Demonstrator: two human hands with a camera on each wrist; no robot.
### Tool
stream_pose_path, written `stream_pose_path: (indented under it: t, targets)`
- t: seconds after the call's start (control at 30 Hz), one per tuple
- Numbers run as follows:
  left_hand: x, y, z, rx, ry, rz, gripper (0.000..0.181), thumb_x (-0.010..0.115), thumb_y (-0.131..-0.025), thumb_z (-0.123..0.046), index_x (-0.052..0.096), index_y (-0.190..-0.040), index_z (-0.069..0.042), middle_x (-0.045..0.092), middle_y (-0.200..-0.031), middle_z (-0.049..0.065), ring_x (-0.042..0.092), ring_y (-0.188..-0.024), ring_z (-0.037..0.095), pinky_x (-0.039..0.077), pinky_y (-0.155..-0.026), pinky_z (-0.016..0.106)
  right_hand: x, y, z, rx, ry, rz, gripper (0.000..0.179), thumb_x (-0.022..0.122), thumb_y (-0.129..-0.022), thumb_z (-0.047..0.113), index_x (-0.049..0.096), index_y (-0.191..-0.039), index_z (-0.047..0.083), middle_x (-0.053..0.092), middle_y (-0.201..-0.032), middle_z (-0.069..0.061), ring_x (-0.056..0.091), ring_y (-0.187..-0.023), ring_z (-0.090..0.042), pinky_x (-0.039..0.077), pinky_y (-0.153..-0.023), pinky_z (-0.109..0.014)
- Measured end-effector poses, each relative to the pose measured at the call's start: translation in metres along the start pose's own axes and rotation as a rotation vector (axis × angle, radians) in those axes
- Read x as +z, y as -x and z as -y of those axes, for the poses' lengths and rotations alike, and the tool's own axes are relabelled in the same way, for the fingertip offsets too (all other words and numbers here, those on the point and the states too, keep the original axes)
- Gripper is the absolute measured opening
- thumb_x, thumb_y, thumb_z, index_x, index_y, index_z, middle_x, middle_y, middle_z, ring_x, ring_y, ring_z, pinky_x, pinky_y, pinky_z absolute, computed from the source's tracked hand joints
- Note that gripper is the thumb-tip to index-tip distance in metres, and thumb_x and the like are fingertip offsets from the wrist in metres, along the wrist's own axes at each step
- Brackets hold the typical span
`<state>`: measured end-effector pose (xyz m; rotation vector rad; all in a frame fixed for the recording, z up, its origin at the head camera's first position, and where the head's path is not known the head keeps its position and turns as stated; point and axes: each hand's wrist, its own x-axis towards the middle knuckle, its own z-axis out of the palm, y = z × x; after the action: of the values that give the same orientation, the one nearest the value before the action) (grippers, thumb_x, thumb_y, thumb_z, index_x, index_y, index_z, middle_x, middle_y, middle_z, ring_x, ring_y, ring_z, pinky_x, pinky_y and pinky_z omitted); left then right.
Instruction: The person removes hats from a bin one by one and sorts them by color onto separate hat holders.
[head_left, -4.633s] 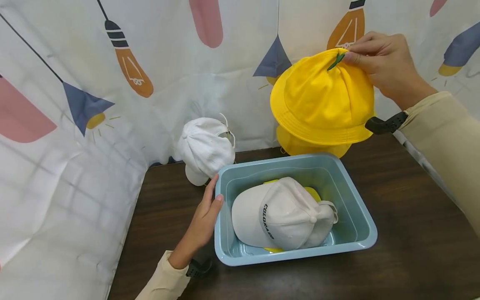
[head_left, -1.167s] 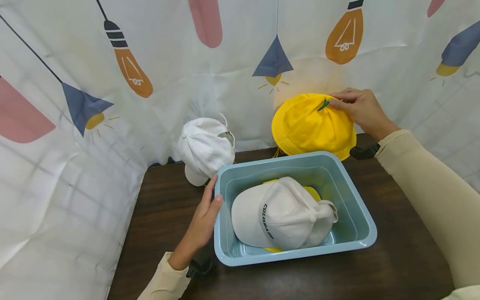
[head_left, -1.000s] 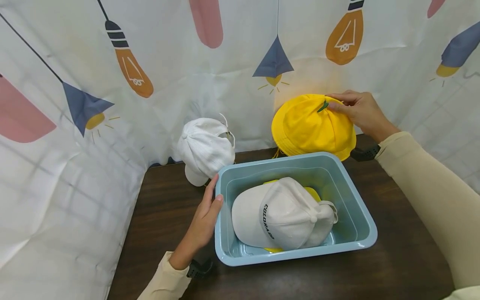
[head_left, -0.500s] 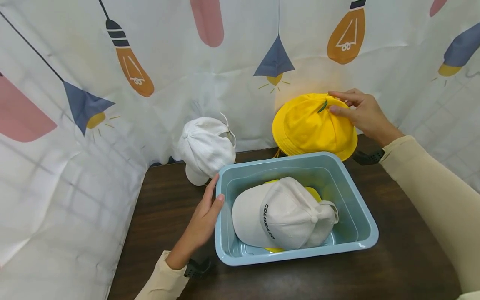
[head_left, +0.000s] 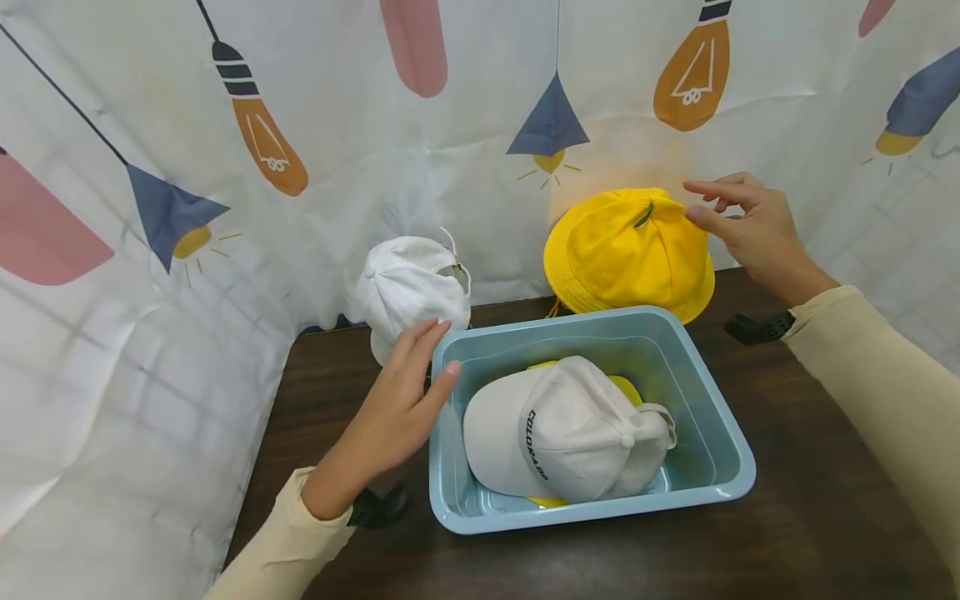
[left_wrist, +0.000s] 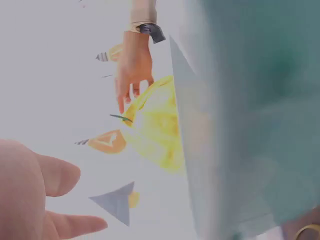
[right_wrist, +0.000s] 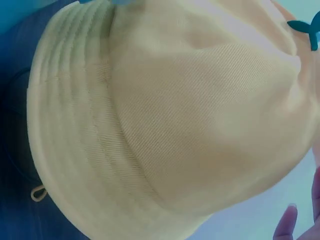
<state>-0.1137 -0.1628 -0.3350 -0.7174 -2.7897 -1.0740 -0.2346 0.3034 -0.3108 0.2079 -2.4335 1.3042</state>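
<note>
A yellow bucket hat (head_left: 630, 254) with a green sprout on its crown sits behind the basin, against the back cloth. Just right of its crown is my right hand (head_left: 761, 229), fingers loosely extended and holding nothing. The hat nearly fills the right wrist view, where fingertips (right_wrist: 286, 222) of that hand show at lower right. My left hand (head_left: 393, 408) is spread beside the upper left corner of the light blue basin (head_left: 592, 515), its fingertips overlapping the rim. In the basin lies a white cap (head_left: 577, 433) lettered COLORADO, mostly covering something yellow (head_left: 626, 388).
Another white cap (head_left: 408, 283) stands behind the basin's left corner, partly hidden by my left hand. The dark wooden table (head_left: 810, 500) carries everything. A white cloth (head_left: 465, 183) printed with lamps and bulbs hangs along the back and left.
The yellow hat came down from the air to rest behind the basin. My right hand has just let go of it and drawn right. My left hand has shifted up at the basin's rim.
</note>
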Motion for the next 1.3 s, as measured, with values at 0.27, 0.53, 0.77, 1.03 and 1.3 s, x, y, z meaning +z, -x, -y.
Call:
stream_pose_path:
  t: [0.27,0.53,0.77,1.03,1.3]
  targets:
    - [-0.012,-0.067,-0.034,0.152,-0.093,0.079,0.052,0.047,-0.108,-0.039,0.049,-0.150,-0.009,0.039,-0.159,0.012,0.041,-0.145,0.029,0.037,-0.118,0.050,-0.003,0.013,0.005,-0.066,-0.011,-0.049,0.036,0.075,-0.094,0.018,0.072,-0.130,0.013,0.058,-0.103,0.008,0.047,-0.096,-0.008,0.040,-0.073,-0.019]
    - [0.000,-0.148,-0.061,0.212,-0.230,0.186,0.050,0.047,-0.108,-0.041,0.053,-0.148,-0.011,0.043,-0.157,0.012,0.045,-0.143,0.027,0.038,-0.118,0.043,0.001,0.016,-0.001,-0.047,0.032,-0.077,0.036,0.078,-0.092,0.025,0.074,-0.126,0.012,0.056,-0.105,0.010,0.046,-0.099,-0.009,0.037,-0.082,-0.026]
    - [0.025,-0.193,-0.069,0.205,-0.214,0.177,0.060,0.050,-0.106,-0.048,0.041,-0.157,-0.018,0.046,-0.157,0.006,0.044,-0.144,0.022,0.036,-0.120,0.038,0.009,0.023,-0.004,0.001,0.055,-0.123,0.046,0.079,-0.091,0.031,0.068,-0.135,0.027,0.050,-0.110,0.018,0.043,-0.101,-0.007,0.037,-0.084,-0.025]
    - [0.046,-0.227,-0.068,0.161,-0.167,0.171,0.059,0.054,-0.104,-0.046,0.040,-0.158,-0.026,0.048,-0.156,-0.001,0.043,-0.145,0.017,0.034,-0.122,0.034,0.023,0.021,-0.009,0.017,0.039,-0.158,0.047,0.080,-0.090,0.032,0.069,-0.134,0.021,0.047,-0.108,0.020,0.042,-0.100,-0.007,0.036,-0.083,-0.025]
    - [0.066,-0.247,-0.067,0.115,-0.112,0.164,0.052,0.054,-0.103,-0.046,0.048,-0.153,-0.031,0.053,-0.153,-0.008,0.044,-0.144,0.012,0.033,-0.121,0.030,0.033,0.018,-0.009,0.018,-0.031,-0.200,0.041,0.075,-0.094,0.026,0.070,-0.132,0.010,0.047,-0.105,0.017,0.042,-0.100,-0.011,0.042,-0.077,-0.016]
